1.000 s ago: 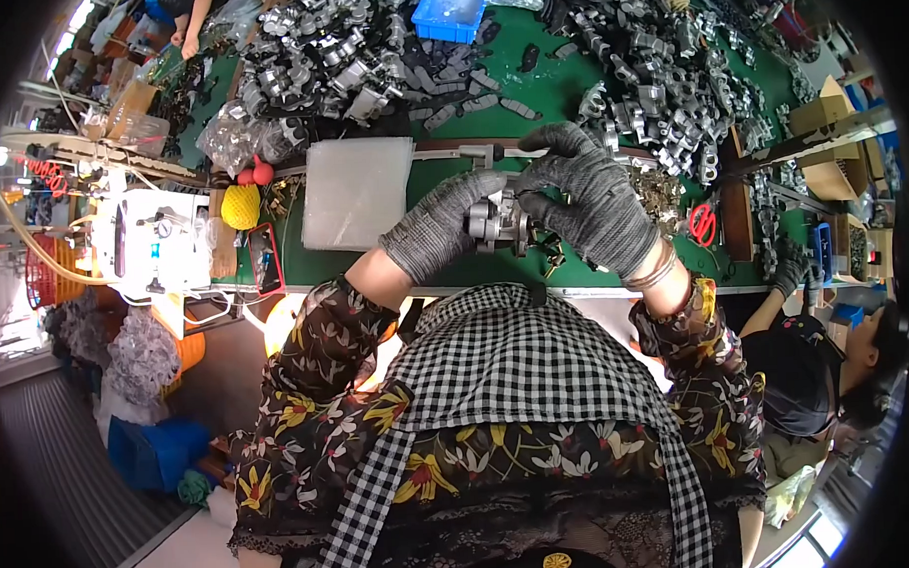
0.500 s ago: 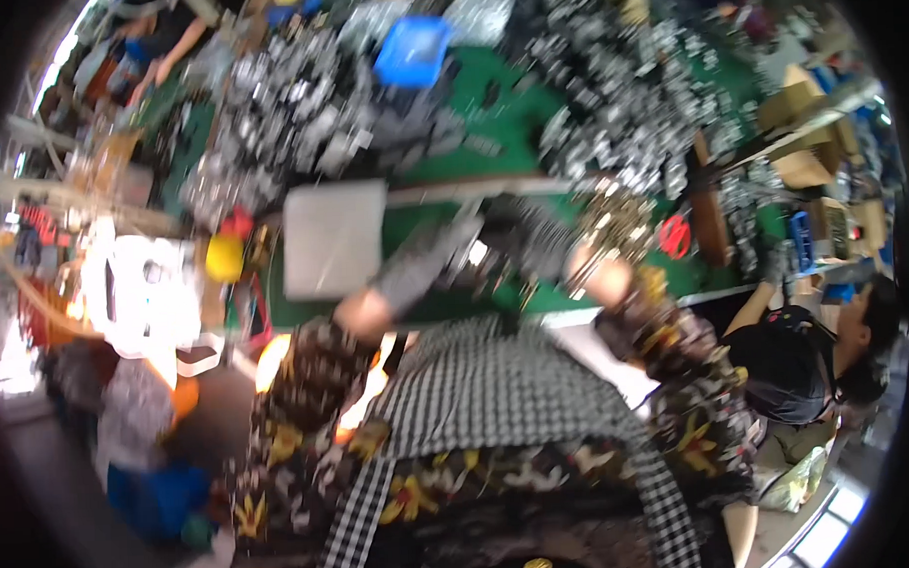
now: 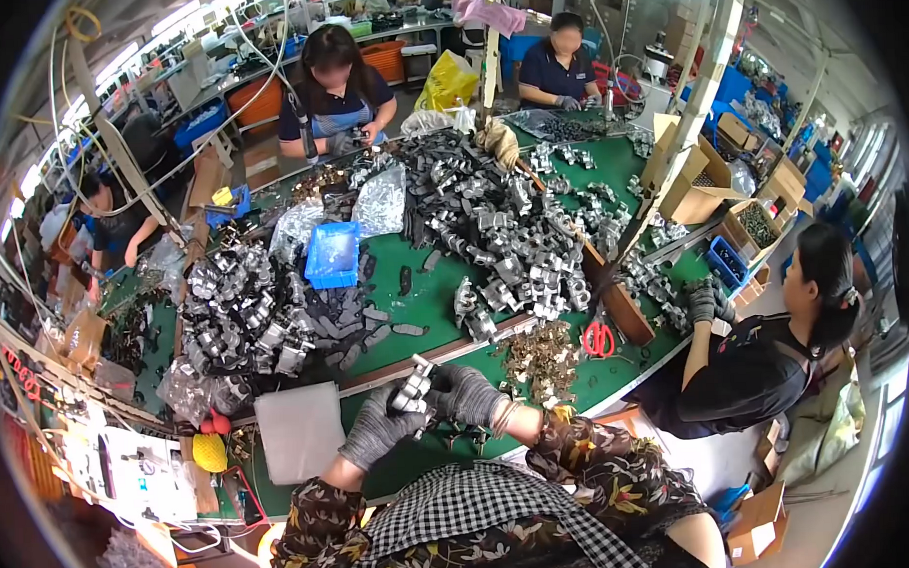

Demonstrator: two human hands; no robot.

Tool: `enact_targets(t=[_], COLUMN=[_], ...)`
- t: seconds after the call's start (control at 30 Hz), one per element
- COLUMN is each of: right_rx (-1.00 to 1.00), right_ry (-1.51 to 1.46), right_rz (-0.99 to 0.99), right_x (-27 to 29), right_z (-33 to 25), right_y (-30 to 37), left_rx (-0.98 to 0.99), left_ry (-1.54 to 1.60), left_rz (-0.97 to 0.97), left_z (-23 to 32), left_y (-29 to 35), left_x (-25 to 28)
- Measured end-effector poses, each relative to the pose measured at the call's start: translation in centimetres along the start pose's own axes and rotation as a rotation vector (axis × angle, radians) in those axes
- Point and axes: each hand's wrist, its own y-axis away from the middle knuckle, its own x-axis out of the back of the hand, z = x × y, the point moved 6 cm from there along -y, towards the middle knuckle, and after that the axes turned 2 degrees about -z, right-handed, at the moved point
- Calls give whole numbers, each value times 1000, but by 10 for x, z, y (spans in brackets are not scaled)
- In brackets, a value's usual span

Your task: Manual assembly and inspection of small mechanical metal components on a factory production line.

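"Grip on the silver, lobed metal casting [image 3: 414, 384]: how do we have it?"

"We hold it tilted above the green-topped bench [image 3: 425, 303]; our grey-gloved left hand [image 3: 377, 429] clamps its fingers [image 3: 403, 422] around the lower end."

"And our grey-gloved right hand [image 3: 466, 396]?"

"Its fingers are at the casting's right side; we cannot tell whether they close on it. Small brass-coloured pieces [image 3: 540, 361] lie heaped to our right, a flat, whitish square sheet [image 3: 299, 432] to our left."

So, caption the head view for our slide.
Gloved left hand holds a silvery part beside the right hand over a green bench.
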Motion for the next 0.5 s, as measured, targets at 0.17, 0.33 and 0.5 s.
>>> enact_targets(t=[0.17, 0.33, 0.5], right_rx=[-63, -74, -32], right_ry=[-106, -58, -255], right_rz=[0, -47, -11], right_x=[-11, -22, -31], right_z=[9, 9, 9], right_y=[-1, -2, 6], left_rx=[129, -32, 34], left_ry=[-57, -298, -244], left_rz=[155, 364, 391], left_z=[-17, -41, -41], left_y=[3, 7, 15], left_x=[5, 16, 16])
